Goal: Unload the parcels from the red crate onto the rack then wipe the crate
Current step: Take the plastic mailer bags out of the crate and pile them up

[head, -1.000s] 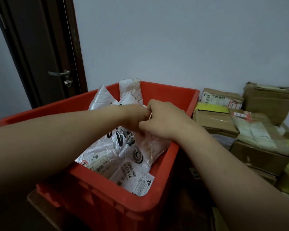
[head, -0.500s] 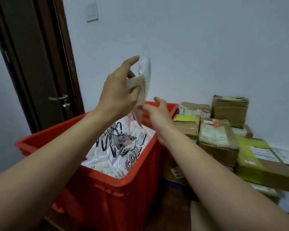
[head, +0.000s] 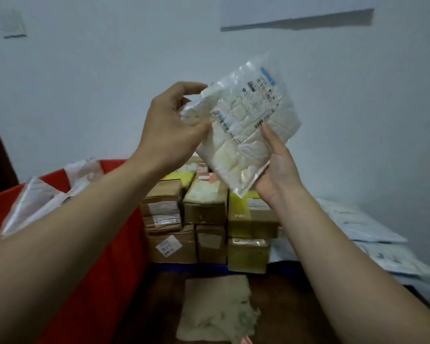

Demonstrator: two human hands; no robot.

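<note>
Pale wall behind, dim light. From the left we note the red crate (head: 104, 244), white poly mailers (head: 35, 202) still heaped inside it. Centre: stacked cardboard boxes (head: 206, 219); a tan cloth (head: 216, 309) lies on the dark surface below them.

Held up before the wall, well clear of the crate, is a clear plastic parcel (head: 243, 135). Our left hand (head: 169, 127) pinches its bunched upper-left corner; our right hand (head: 278, 170) cups the lower edge, thumb on the front face. Both are closed on it.

Judgement: light, soft, padded contents; the film looks slick, so we would hold the filled body, not the empty margins. Long axis runs diagonally, lower-left to upper-right, label facing us. No rack identifiable from here.
</note>
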